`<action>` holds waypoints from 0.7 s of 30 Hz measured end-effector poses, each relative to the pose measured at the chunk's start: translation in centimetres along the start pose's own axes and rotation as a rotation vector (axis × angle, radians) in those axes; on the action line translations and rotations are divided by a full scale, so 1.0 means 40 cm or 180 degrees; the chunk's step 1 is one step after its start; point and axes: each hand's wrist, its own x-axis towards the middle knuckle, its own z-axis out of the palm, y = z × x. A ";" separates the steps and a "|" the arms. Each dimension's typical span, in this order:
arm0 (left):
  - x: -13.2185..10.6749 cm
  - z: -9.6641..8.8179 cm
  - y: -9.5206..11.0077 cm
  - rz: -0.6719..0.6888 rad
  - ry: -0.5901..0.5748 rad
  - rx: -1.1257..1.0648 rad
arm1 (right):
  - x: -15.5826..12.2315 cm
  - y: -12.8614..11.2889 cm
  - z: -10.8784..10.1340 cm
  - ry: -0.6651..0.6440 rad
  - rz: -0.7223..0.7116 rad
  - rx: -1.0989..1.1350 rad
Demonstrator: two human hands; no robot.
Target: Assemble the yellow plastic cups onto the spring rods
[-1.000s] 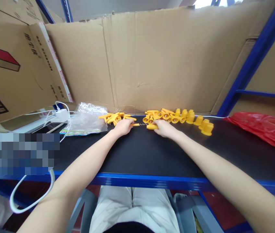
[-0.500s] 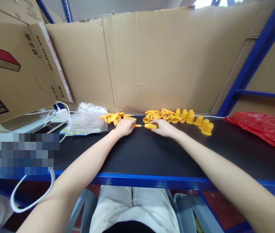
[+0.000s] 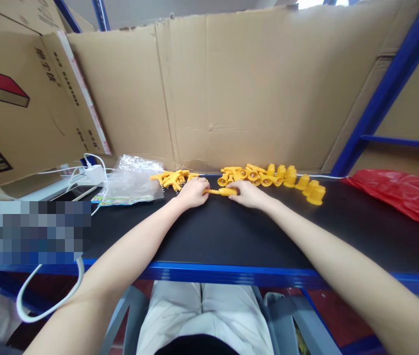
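My left hand [image 3: 193, 192] is closed around the T-shaped handle end of a yellow corkscrew, hidden by my fingers. Its ridged yellow stem [image 3: 214, 192] points right, toward my other hand. Pinched in my right hand [image 3: 247, 195] is a yellow bell-shaped sleeve [image 3: 227, 191], lying sideways. The stem's tip meets or enters the sleeve's left end, and its metal spiral is out of sight. Behind my left hand lies a pile of yellow T-handled corkscrew pieces [image 3: 174, 178] with metal spirals. Several joined yellow corkscrews [image 3: 233, 172] rest behind my right hand.
Loose yellow bell-shaped sleeves [image 3: 316, 195] stand to the right. A clear plastic bag [image 3: 131, 180], a white charger [image 3: 94, 173] and cables lie at left. A red plastic bag [image 3: 398, 195] is at far right. Cardboard [image 3: 261, 93] walls the back of the black tabletop [image 3: 224, 236].
The stem and the sleeve have come together: the metal spiral that showed in the gap between them is no longer visible. My left hand has shifted slightly right.
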 end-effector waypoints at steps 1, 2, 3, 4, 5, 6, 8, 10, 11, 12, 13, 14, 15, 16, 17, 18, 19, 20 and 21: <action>0.000 -0.001 0.000 -0.0021 0.0007 0.0021 | 0.001 0.004 0.000 -0.0003 0.0011 -0.0067; 0.000 -0.003 0.000 -0.0051 0.0012 0.0039 | 0.002 0.009 0.000 0.0004 0.0027 -0.0151; 0.000 -0.004 -0.001 -0.0089 0.0014 0.0049 | 0.003 0.016 0.000 0.0014 0.0053 -0.0241; -0.001 -0.005 -0.003 -0.0132 0.0013 0.0052 | 0.003 0.023 0.000 0.0019 0.0096 -0.0323; -0.001 -0.006 -0.004 -0.0174 0.0007 0.0049 | 0.004 0.030 -0.001 0.0012 0.0156 -0.0393; -0.002 -0.007 -0.006 -0.0207 -0.0004 0.0043 | 0.004 0.035 -0.001 -0.0001 0.0226 -0.0445; -0.002 -0.007 -0.010 -0.0235 -0.0018 0.0028 | 0.002 0.043 -0.002 -0.0057 0.0352 -0.0521; -0.003 -0.007 -0.012 -0.0231 -0.0015 0.0019 | 0.000 0.044 -0.005 -0.0097 0.0423 -0.0589; -0.003 -0.007 -0.013 -0.0231 -0.0011 0.0016 | -0.001 0.043 -0.006 -0.0102 0.0440 -0.0618; -0.002 -0.007 -0.013 -0.0235 -0.0012 0.0014 | -0.002 0.041 -0.007 -0.0098 0.0453 -0.0647; -0.002 -0.008 -0.013 -0.0244 -0.0019 0.0013 | -0.003 0.038 -0.009 -0.0093 0.0468 -0.0685; -0.001 -0.008 -0.012 -0.0252 -0.0028 0.0011 | -0.004 0.037 -0.011 -0.0092 0.0487 -0.0730; -0.001 -0.008 -0.012 -0.0256 -0.0034 0.0005 | -0.005 0.035 -0.012 -0.0099 0.0513 -0.0780; 0.000 -0.009 -0.012 -0.0258 -0.0034 -0.0003 | -0.006 0.035 -0.014 -0.0113 0.0541 -0.0825; 0.000 -0.010 -0.011 -0.0261 -0.0030 -0.0013 | -0.006 0.035 -0.015 -0.0129 0.0568 -0.0858; 0.000 -0.011 -0.011 -0.0263 -0.0025 -0.0026 | -0.006 0.037 -0.015 -0.0142 0.0588 -0.0867; 0.000 -0.011 -0.011 -0.0264 -0.0016 -0.0041 | -0.005 0.038 -0.015 -0.0138 0.0597 -0.0847; 0.000 -0.012 -0.010 -0.0259 -0.0004 -0.0058 | -0.004 0.040 -0.014 -0.0123 0.0578 -0.0799; 0.000 -0.012 -0.009 -0.0249 0.0011 -0.0080 | -0.002 0.040 -0.012 -0.0099 0.0529 -0.0728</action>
